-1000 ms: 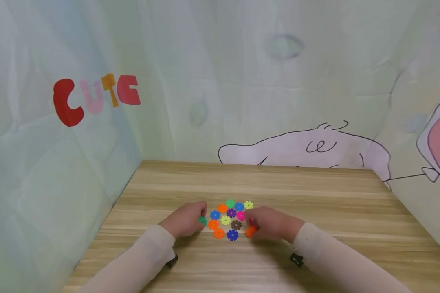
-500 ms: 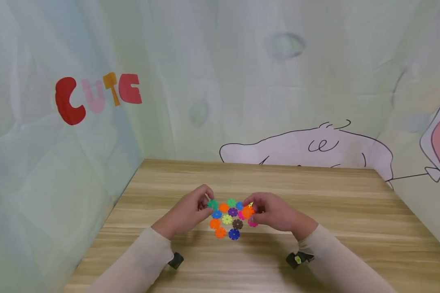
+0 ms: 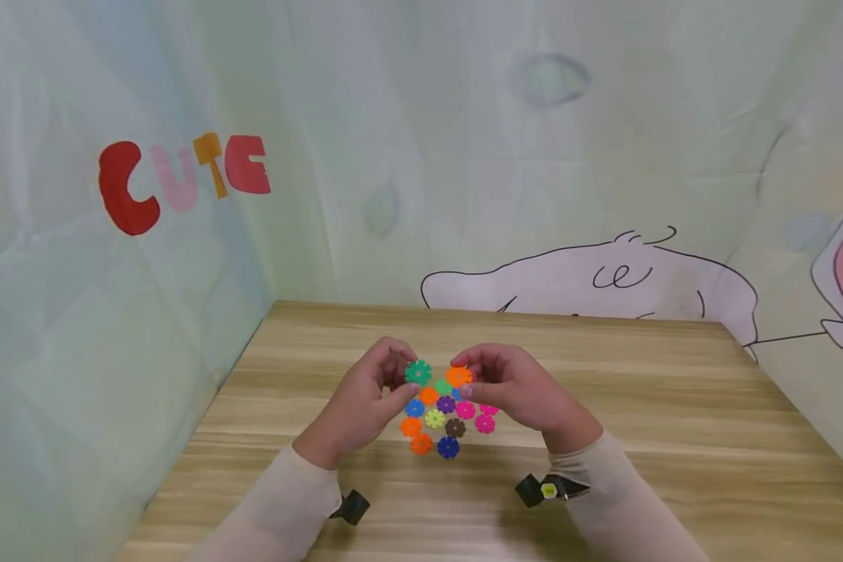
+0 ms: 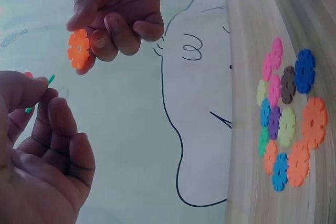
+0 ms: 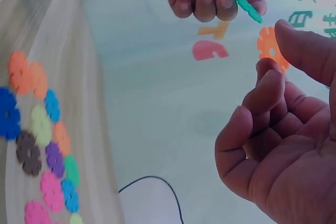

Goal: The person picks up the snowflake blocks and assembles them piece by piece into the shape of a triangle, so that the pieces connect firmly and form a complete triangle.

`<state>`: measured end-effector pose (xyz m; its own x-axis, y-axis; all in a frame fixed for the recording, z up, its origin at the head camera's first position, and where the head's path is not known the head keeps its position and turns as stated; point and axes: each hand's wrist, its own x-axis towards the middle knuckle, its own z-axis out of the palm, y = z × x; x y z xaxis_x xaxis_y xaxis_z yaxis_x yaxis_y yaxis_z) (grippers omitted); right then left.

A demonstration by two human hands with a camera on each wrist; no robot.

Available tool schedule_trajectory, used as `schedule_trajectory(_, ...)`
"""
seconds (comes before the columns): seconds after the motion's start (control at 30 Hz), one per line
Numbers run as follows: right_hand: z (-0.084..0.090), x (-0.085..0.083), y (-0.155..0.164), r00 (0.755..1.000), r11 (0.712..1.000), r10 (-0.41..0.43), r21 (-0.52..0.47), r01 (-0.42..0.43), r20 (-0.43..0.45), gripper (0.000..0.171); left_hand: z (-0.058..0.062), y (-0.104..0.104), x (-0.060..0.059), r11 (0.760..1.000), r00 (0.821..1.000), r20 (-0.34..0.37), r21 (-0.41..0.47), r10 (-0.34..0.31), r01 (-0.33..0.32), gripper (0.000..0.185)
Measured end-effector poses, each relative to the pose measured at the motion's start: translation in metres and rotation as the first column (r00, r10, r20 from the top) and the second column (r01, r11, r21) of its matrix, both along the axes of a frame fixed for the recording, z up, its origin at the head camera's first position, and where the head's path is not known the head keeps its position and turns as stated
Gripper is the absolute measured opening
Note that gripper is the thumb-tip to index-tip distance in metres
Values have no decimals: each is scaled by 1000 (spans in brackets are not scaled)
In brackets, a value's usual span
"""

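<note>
My left hand (image 3: 365, 400) pinches a green notched plastic disc (image 3: 417, 372), a snowflake-shaped building piece, between thumb and fingertips. My right hand (image 3: 513, 384) holds a similar orange disc (image 3: 459, 376) by its edge. Both pieces are raised over the table, facing each other with a small gap between them. From the right wrist, the green disc (image 5: 248, 10) looks tilted almost edge-on, while the orange disc (image 5: 269, 48) is partly covered by the thumb. Beneath the hands, several loose discs lie flat, among them a purple one (image 3: 446, 404), a brown one (image 3: 455, 428) and a dark blue one (image 3: 448, 447).
A wood-grain table (image 3: 323, 336) carries the loose discs in one cluster. Fabric walls with printed drawings and the coloured letters "CUTE" stand behind it and along the left. A small black camera (image 3: 354, 507) is strapped at the left wrist, another (image 3: 531, 490) at the right.
Both hands have lifted from the table beside the cluster, bringing up the green disc and the orange disc. They have drawn closer together, and the two discs now face each other.
</note>
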<state>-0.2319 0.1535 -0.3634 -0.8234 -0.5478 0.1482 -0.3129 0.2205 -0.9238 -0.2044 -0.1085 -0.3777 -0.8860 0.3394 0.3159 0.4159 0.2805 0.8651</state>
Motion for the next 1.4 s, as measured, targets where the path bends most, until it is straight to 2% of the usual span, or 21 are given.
schedule_trajectory(0.2, -1, 2, -3, 1000, 998, 9, -63, -10, -26, 25, -4, 2, 5, 997, 999, -48, 72, -12, 16, 31)
schedule_trajectory(0.33, -2, 4, -5, 999, 993, 36, -108, -39, -28, 24, -7, 3, 7, 995, 997, -69, 89, -27, 33, 31)
schedule_trajectory(0.53, -1, 10, -8, 998, 991, 60, -123, -61, -11, 26, -9, 5, 9, 990, 993, -92, 114, -74, 84, 30)
schedule_trajectory(0.77, 0, 12, -9, 996, 986, 83, -139, -86, -27, 24, -11, 6, 11, 988, 992, -108, 135, -64, 78, 30)
schedule_trajectory(1.0, -1, 15, -12, 996, 984, 90, -154, -89, 3, 26, -15, 9, 10, 981, 977, -200, 164, -70, 104, 28)
schedule_trajectory(1.4, -2, 17, -16, 991, 977, 98, -200, -79, 89, 29, -19, 12, 10, 975, 962, -265, 187, -68, 120, 22)
